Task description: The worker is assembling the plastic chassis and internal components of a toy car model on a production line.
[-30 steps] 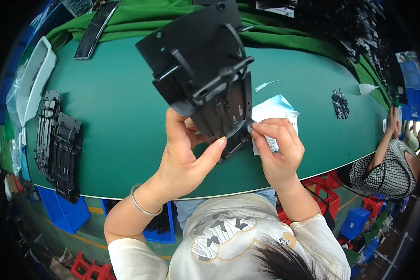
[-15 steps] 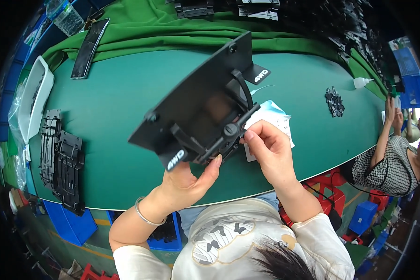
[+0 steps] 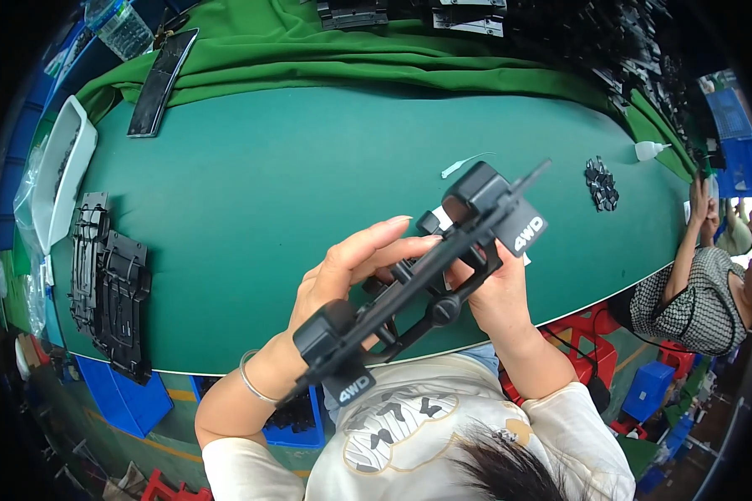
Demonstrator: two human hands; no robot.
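Both hands hold a black plastic panel assembly [image 3: 411,282] above the table, turned nearly edge-on and slanting up to the right. It has boxy blocks on its far side, a crossbar with a round knob on its near side, and two flaps with white lettering. My left hand [image 3: 322,280] is around its left part, with fingers reaching over the far side and the thumb hidden. My right hand [image 3: 501,294] grips its right part from below, fingertips mostly behind it. A thin translucent nozzle tip [image 3: 464,166] lies on the table beyond the panel.
On the green table [image 3: 251,209], black plastic parts [image 3: 113,288] are stacked at left beside a white tray [image 3: 63,179]. A dark phone [image 3: 164,83] lies far left, near a bunched green cloth [image 3: 326,71]. Small black pieces [image 3: 601,184] and a white bottle [image 3: 650,150] lie right. Another person [image 3: 685,292] sits there.
The panel has been turned from showing its broad face to nearly edge-on, lower and nearer me. My left fingers now reach over its far side, and my right hand has shifted to its right part.
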